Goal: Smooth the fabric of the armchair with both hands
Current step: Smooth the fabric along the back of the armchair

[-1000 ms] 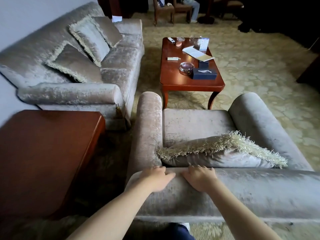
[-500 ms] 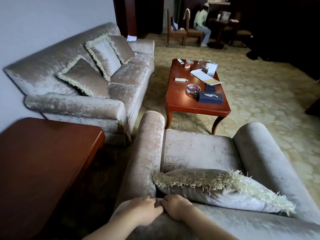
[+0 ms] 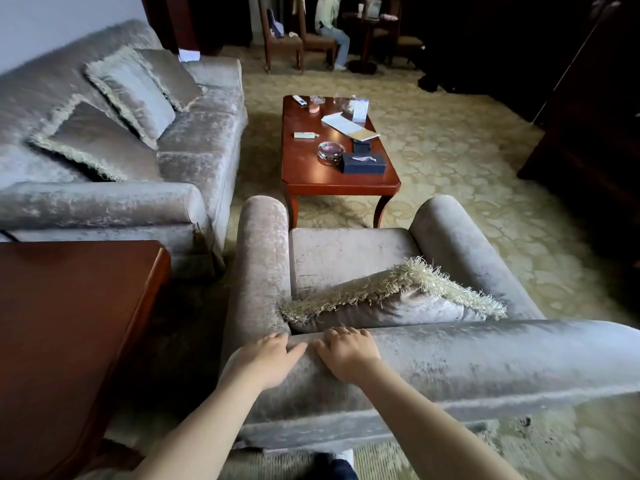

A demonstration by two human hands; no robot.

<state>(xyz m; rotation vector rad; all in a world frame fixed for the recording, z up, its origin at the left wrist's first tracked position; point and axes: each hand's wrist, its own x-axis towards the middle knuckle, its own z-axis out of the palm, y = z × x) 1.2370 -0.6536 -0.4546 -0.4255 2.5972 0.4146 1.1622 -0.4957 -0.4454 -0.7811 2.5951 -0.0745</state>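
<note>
The armchair [image 3: 485, 355] is sitting near, its back toward the person. The left hand [image 3: 268, 362] and right hand [image 3: 348, 351] are pressing flat, side by side, on the backrest's left end, probably so 1 sweep is covering its whole width. Each grip is lying spread, clamping nothing. Showing: 2 hands, 1 cushion [image 3: 398, 306] leaning in the armchair, 3 on the sofa [image 3: 201, 133].

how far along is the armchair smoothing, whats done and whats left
Early, by the look of it. Done: nothing plainly finished. In hand: the left hand and right hand lie flat, side by side, on the left end of the backrest top. Left: the rest of that backrest, where the pile shows dark uneven streaks toward the right, and perhaps the seat.
</note>
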